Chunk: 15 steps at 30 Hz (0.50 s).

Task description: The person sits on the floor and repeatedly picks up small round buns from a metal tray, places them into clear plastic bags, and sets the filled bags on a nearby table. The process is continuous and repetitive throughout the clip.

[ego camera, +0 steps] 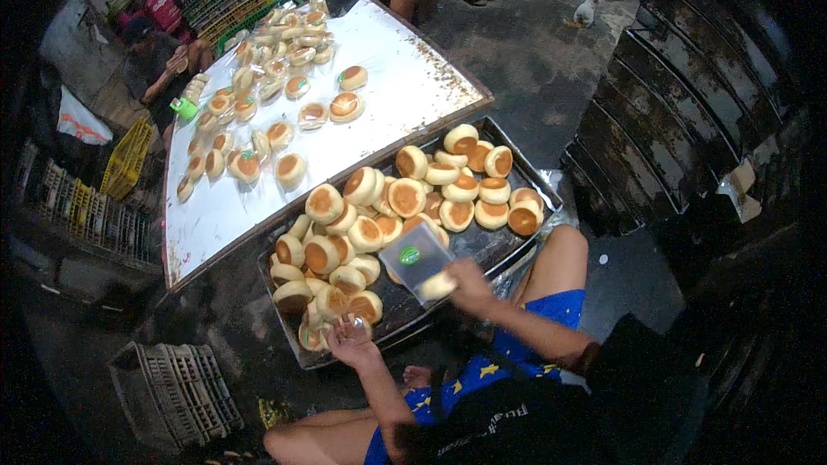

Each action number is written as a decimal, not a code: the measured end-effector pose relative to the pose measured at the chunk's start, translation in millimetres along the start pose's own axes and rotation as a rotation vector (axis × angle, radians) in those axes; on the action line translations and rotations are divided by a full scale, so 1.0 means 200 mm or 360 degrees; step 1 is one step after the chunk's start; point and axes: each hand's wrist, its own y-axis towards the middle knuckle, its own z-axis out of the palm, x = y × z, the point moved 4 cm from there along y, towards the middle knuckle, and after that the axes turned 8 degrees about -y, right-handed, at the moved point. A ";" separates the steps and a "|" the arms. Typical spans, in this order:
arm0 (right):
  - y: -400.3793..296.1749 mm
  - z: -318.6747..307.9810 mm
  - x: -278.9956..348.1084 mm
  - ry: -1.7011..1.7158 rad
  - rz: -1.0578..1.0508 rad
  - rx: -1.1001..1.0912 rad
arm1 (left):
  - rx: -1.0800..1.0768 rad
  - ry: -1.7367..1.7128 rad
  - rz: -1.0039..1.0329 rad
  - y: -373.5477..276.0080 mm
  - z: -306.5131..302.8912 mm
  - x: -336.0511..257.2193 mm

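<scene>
A large dark metal baking tray [475,259] lies before me, heaped with round buns [407,197] that have browned tops and pale sides. My right hand [473,289], blurred, grips a pale bun [438,285] at the near edge of a stack of clear plastic bags [413,255] bearing a green printed mark. These bags rest in the tray, against the buns. At the tray's near left corner is my left hand [352,342], palm up with fingers apart. Beside its fingers sits a bun [313,338] that seems to be in clear film.
Many bagged buns [245,166] cover the left of a white-topped table [387,64] beyond the tray. Two other people [158,68] sit around it. Dark metal trays [630,135] stand at right, plastic crates [177,394] at lower left. A white bird [585,11] is on the floor.
</scene>
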 end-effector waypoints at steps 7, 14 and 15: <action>-0.01 -0.10 0.71 0.0320 -0.0793 -0.0193 | 0.0709 -0.0151 -0.0425 -0.17 0.19 0.17; 0.06 -0.07 0.66 0.0099 0.0189 0.0198 | 0.0265 0.0226 -0.0691 -0.24 0.04 0.32; 0.06 -0.10 0.65 -0.0010 0.0293 0.0353 | 0.0354 0.0314 -0.0736 -0.24 0.00 0.30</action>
